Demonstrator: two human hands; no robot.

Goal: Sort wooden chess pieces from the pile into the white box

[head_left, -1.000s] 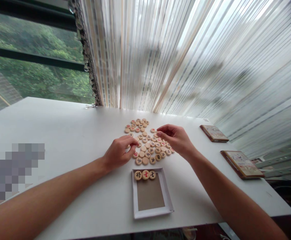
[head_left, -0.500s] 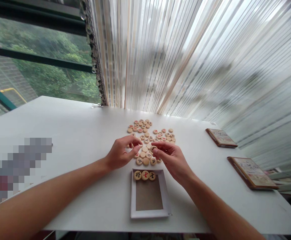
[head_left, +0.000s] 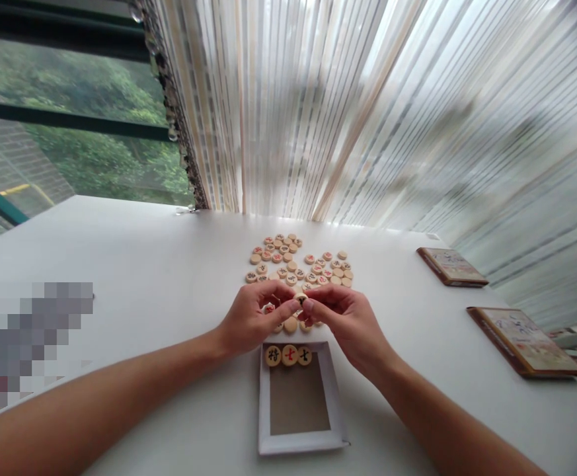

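Pale wooden disc [head_left: 301, 299], half-hidden, seemingly light and hard, is offering its rim to the pinching left grip [head_left: 256, 314] and right grip [head_left: 351, 318].

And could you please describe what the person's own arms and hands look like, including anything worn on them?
The slender left forearm and right forearm are bare, with no sleeves in view. The left hand and right hand are ungloved; no watch or bracelet shows.
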